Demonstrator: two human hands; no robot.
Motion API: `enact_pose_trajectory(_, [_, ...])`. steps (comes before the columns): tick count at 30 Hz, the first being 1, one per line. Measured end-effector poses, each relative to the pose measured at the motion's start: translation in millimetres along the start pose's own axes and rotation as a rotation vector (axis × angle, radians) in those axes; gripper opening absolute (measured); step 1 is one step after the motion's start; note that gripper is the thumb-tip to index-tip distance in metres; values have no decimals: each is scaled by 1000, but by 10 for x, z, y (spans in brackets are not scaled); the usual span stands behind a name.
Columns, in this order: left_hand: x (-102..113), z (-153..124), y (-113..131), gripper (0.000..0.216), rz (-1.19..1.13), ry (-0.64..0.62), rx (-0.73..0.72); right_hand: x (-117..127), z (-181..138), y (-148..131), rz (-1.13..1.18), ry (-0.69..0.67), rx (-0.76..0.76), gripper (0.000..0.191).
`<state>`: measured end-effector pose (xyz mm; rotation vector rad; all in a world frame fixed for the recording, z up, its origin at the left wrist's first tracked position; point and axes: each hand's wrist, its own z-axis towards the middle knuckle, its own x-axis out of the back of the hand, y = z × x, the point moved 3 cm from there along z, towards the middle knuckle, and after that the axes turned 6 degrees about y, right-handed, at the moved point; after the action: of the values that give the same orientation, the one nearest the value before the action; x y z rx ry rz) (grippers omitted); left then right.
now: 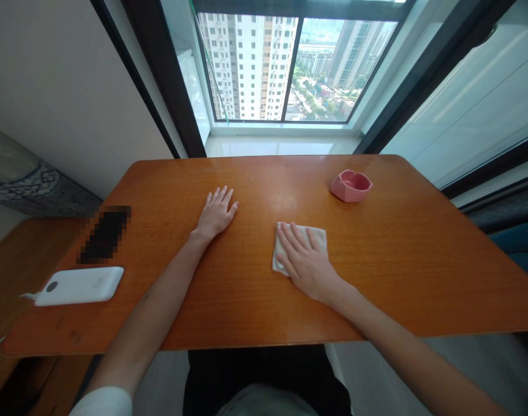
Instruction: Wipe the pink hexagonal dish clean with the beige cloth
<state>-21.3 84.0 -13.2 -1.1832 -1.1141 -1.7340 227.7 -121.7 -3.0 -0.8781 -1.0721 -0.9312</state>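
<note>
My left hand (216,214) lies palm down on the wooden table (242,289), its fingers extended and holding nothing. Under my right hand (309,263) is a folded white cloth (319,236), pressed flat against the tabletop. The fingers of that hand are stretched out over the cloth rather than wrapped round it. Part of the cloth is hidden beneath the palm. Beyond the right hand, toward the far edge, stands a pink angular bowl (350,188), apart from both hands.
At the table's left side lies a white oblong device (80,286) with a cable at one end. A dark pixelated object (103,234) is just behind it. Past the far edge is a window (285,69); a patterned grey fabric (43,185) is at the left.
</note>
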Motion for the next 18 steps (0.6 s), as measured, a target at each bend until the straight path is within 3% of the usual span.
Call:
enact_pose_trajectory(6, [1,0,13,70,6,-10,8,311,-435,1869,-199,-35,-582,78])
enact_pose_trajectory(8, [3,-1,17,70,4,-11,8,416,-644,2378,-230,-17,-749,81])
enact_pose_trajectory(10, [-1,-1,16,70,-2,-6,5,490,-800,2708,-232,12,-808,85])
enact_pose_trajectory(12, [-9,0,10,69,-11,7,3,536,-861,2817,-226,41,-798,83])
enact_pose_trajectory(14, [-19,2,3,68,-19,22,-1,577,-808,2693,-257,118,-764,78])
enact_pose_trajectory(16, [-27,4,-3,67,-20,26,-2,616,-626,2359,-308,272,-653,73])
enact_pose_trajectory(18, [-29,2,-8,68,-17,18,0,589,-318,1897,-249,371,-400,68])
